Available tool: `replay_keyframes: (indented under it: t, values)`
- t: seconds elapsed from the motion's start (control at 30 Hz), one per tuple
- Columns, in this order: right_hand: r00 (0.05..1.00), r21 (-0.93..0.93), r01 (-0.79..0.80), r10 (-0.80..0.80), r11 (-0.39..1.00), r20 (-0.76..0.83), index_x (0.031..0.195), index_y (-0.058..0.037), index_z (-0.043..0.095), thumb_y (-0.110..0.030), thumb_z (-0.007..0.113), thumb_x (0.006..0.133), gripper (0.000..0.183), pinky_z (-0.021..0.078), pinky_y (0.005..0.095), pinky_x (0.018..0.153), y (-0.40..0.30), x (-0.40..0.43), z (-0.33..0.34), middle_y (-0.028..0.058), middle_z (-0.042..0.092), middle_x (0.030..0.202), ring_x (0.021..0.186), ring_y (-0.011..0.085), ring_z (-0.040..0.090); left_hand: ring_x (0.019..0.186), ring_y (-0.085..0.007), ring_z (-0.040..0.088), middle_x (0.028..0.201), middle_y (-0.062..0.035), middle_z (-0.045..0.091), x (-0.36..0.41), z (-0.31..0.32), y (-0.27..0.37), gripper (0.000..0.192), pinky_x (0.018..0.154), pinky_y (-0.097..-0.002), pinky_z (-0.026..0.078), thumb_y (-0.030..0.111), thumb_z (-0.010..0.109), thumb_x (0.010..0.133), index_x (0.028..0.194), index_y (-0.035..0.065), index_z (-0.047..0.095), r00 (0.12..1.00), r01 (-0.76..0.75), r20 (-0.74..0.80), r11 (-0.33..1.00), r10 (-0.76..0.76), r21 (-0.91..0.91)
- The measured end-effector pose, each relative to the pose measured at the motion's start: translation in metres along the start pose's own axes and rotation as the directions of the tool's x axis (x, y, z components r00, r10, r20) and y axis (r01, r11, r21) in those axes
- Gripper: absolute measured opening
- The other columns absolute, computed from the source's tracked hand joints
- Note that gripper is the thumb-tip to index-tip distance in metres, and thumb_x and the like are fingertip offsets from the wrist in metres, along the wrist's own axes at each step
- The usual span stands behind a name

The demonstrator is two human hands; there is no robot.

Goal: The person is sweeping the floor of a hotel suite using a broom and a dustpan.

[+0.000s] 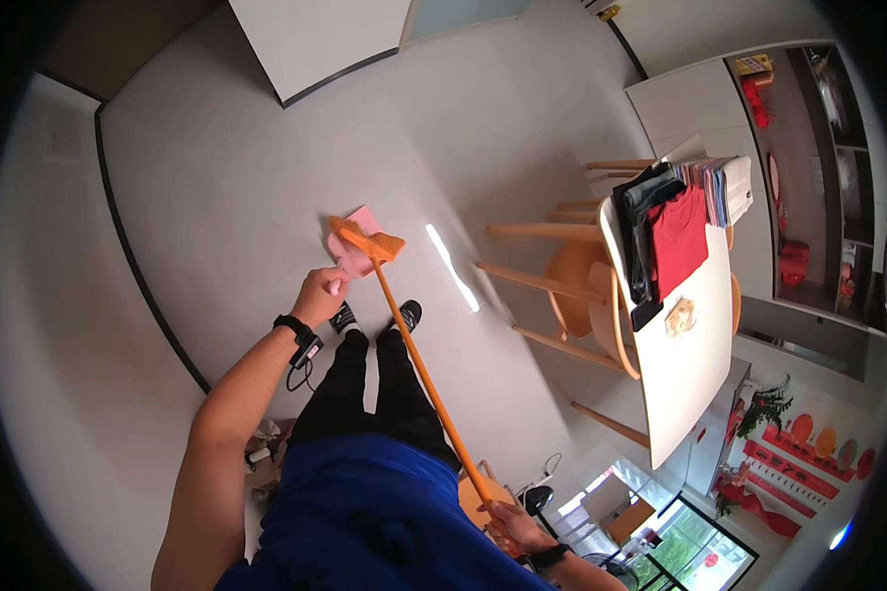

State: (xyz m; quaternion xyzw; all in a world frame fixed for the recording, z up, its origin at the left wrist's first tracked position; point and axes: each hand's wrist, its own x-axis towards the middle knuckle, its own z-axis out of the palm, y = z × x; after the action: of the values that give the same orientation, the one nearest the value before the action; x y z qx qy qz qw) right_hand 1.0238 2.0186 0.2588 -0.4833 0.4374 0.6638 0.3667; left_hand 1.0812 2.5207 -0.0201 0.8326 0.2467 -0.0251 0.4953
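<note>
My left hand [320,295] grips the handle of a pink dustpan [352,255], which is held out in front of my feet. An orange broom [430,385] slants across the view, its bristled head [381,245] lying over the dustpan. Low in the view, my right hand [514,523] is wrapped around the upper end of the broom's stick. Part of the dustpan is hidden beneath the broom head, and I cannot tell what it holds. Whether the dustpan touches the floor is hard to tell.
To the right stands a white table [684,399] with a red folded garment [678,240], dark clothes and a stack of folded cloths. A wooden chair [573,288] is tucked against it. A white cabinet [332,41] juts in ahead. Along the left runs a wall [66,244] with dark skirting.
</note>
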Motion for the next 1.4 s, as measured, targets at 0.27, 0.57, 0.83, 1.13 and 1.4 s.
replay_keyframes:
  t: [0.27,0.57,0.83,1.13,1.4]
  values:
    - [0.961,-0.042,0.248,-0.251,0.968,-0.114,0.12,-0.006,0.054,-0.048,0.045,0.104,0.045,0.0352,0.0257,0.038,-0.01,-0.012,-0.009,0.0009,0.044,0.056,0.04,0.0115,0.042,0.074,-0.0331,0.07,0.078,-0.0203,0.069,-0.016,-0.006,0.009,0.015,0.07,-0.0377,0.055,0.007,0.063,0.083,0.093,-0.0008,0.072,0.995,0.09,0.055,0.995,-0.088,-0.047]
    - [0.983,0.044,0.16,-0.155,0.986,-0.101,0.123,-0.0116,0.049,-0.056,0.044,0.103,0.049,0.0386,0.0276,0.041,-0.049,0.054,-0.039,0.0006,0.04,0.058,0.044,0.0112,0.04,0.066,-0.0241,0.061,0.074,-0.0153,0.064,-0.011,-0.011,0.017,0.015,0.065,-0.033,0.05,0.004,0.06,0.086,0.096,-0.0022,0.068,0.981,0.005,0.192,1.0,-0.003,-0.009]
    - [0.996,0.149,-0.029,0.015,0.988,0.088,0.123,-0.0111,0.049,-0.046,0.04,0.107,0.04,0.0355,0.0271,0.041,0.023,0.025,0.007,0.0022,0.041,0.059,0.041,0.0124,0.038,0.079,-0.0353,0.069,0.09,-0.0221,0.069,-0.013,-0.004,0.01,0.014,0.073,-0.0375,0.054,0.003,0.061,0.084,0.094,-0.002,0.069,0.972,-0.039,0.233,0.999,0.041,-0.011]
    - [0.995,0.018,0.026,-0.024,0.999,-0.101,0.118,-0.0057,0.05,-0.043,0.041,0.107,0.04,0.0302,0.029,0.04,0.039,-0.018,-0.016,0.0008,0.036,0.058,0.042,0.0123,0.032,0.074,-0.0342,0.067,0.084,-0.0202,0.069,-0.011,-0.017,0.029,0.015,0.071,-0.0373,0.053,0.004,0.06,0.082,0.093,-0.0014,0.069,0.943,-0.075,0.327,0.996,0.054,0.051]
    - [0.979,0.207,0.149,-0.115,0.967,-0.17,0.118,-0.007,0.049,-0.044,0.039,0.107,0.04,0.0318,0.0284,0.04,0.071,0.005,0.036,0.001,0.036,0.059,0.043,0.0122,0.033,0.075,-0.0372,0.066,0.078,-0.017,0.067,0.0,-0.013,0.027,0.015,0.069,-0.043,0.053,0.004,0.064,0.076,0.089,-0.0003,0.069,0.791,-0.36,0.549,0.931,0.271,0.058]
